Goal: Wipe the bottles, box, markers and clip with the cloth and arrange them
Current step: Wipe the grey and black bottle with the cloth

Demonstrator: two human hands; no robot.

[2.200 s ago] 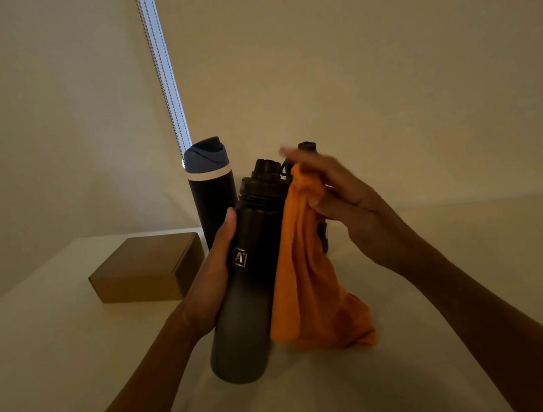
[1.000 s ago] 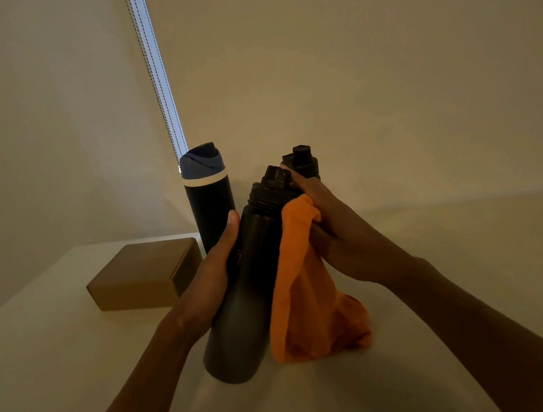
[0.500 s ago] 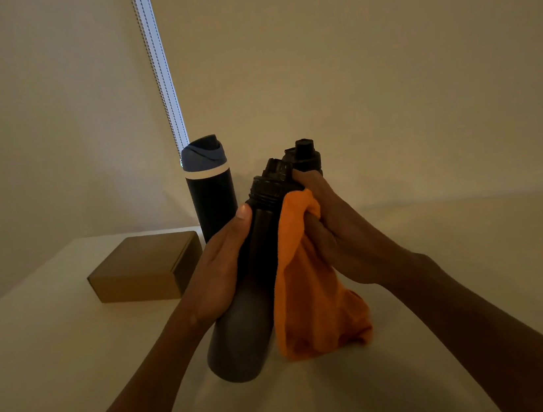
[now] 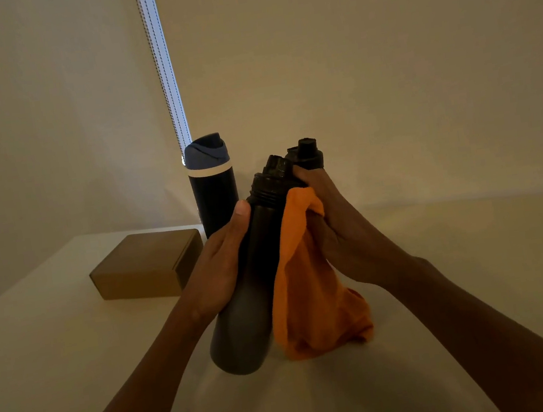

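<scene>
**Two hands on a tilted grey bottle (image 4: 244,327)**

Three bottles stand on the pale, smooth table (image 4: 58,355), and the nearest is being worked on. The grey bottle is a tall matte cylinder, lighter at its rounded base and darkening towards a threaded neck and a ribbed black cap. Its base rests on the table, and its top leans away and to the right.

The left hand (image 4: 223,267) is wrapped round the bottle's left flank at mid-height, with the thumb lying up along the side towards the shoulder. The right hand (image 4: 344,241) clutches the bunched top of the orange cloth (image 4: 310,304) against the bottle's right side, just under the neck. Its fingertips reach up to the cap. The cloth is soft and hangs in loose folds, and its lower end is crumpled on the table just beside the bottle's base.

Behind, a navy bottle (image 4: 215,192) stands upright. It is a straight cylinder with a pale band and a sloped blue-grey lid. The black bottle (image 4: 306,156) shows only its knobbed spout cap above the right hand. To the left a closed cardboard box (image 4: 146,263), flat and rectangular with a dull brown surface, sits near the navy bottle.
</scene>
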